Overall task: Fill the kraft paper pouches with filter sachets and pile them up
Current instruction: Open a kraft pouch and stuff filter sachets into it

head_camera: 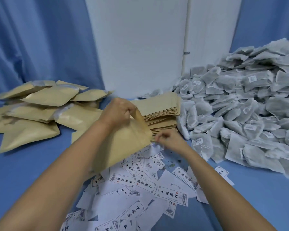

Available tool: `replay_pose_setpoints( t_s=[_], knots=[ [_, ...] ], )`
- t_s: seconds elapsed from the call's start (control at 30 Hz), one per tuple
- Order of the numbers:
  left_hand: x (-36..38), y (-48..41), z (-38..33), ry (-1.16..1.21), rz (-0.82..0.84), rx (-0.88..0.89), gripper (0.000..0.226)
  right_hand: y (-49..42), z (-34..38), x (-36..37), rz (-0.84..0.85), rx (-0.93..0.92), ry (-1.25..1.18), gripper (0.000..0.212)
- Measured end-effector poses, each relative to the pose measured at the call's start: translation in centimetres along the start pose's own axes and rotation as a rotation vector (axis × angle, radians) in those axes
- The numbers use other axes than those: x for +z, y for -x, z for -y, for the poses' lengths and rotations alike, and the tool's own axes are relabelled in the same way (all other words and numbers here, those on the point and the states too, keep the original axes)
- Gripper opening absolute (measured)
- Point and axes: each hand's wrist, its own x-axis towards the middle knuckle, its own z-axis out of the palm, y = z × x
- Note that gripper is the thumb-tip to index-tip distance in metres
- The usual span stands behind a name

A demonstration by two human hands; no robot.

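Clamped between thumb and curled fingers of the left hand (118, 111): the top edge of a kraft paper pouch (130, 144), held up off the surface and hanging at a slant below the knuckles. Pouch flat-looking; inside not visible.

Just past that pouch's lower right corner, the right hand (171, 141), blurred, fingers curled inward near a scrap of white paper. Impossible to tell whether pinching anything.

Directly behind both hands, touching distance from the left fingertips: a stack of empty kraft pouches (160, 109), flat, edges fanned a little.

Under and in front of the right fingers, spread loose over the blue cloth (257, 197): printed paper labels (144, 182), overlapping, some face down.

Far side of the right hand, right of the stack and touching it: a large heap of filter sachets (244, 114), grey-white, with strings and small tags, piled high against the wall.

Out beyond the left hand, well to its left: filled pouches (40, 112), puffed, heaped across each other, pale material showing at a few mouths.

Behind everything, blue curtain (40, 39) and white wall (137, 47).
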Motion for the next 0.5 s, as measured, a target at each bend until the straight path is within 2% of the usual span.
replay_pose_setpoints(
  t_s=[0.07,0.1,0.13,0.17,0.23,0.3,0.37,0.43,0.5],
  knots=[
    [0.0,0.2,0.3,-0.01,0.013,-0.006,0.012,0.8,-1.5,1.2,0.367,0.023,0.337,0.045],
    [0.2,0.4,0.3,-0.014,0.016,-0.006,0.012,1.0,-1.9,1.9,0.412,-0.012,0.452,0.057],
    [0.5,0.5,0.2,-0.01,0.017,-0.004,0.012,1.1,-2.0,2.8,0.402,-0.072,0.534,0.058],
    [0.8,0.7,0.1,0.0,0.021,-0.002,0.011,1.2,-1.7,3.6,0.366,-0.123,0.552,0.048],
    [1.3,1.1,-0.2,0.023,0.032,-0.006,0.01,1.2,-1.2,4.3,0.257,-0.217,0.561,0.007],
    [1.7,1.2,-0.3,0.037,0.036,-0.001,0.01,1.2,-0.9,4.3,0.161,-0.274,0.646,0.024],
    [2.0,1.3,-0.5,0.034,0.053,0.012,0.011,1.4,-0.6,4.0,0.115,-0.226,0.67,0.033],
    [2.3,1.4,-0.5,0.031,0.057,0.022,0.012,1.4,-0.8,3.8,0.012,-0.109,0.547,0.02],
    [2.5,1.4,-0.5,0.033,0.063,0.03,0.011,1.5,-0.9,3.3,-0.201,0.021,0.229,0.009]
  ],
)
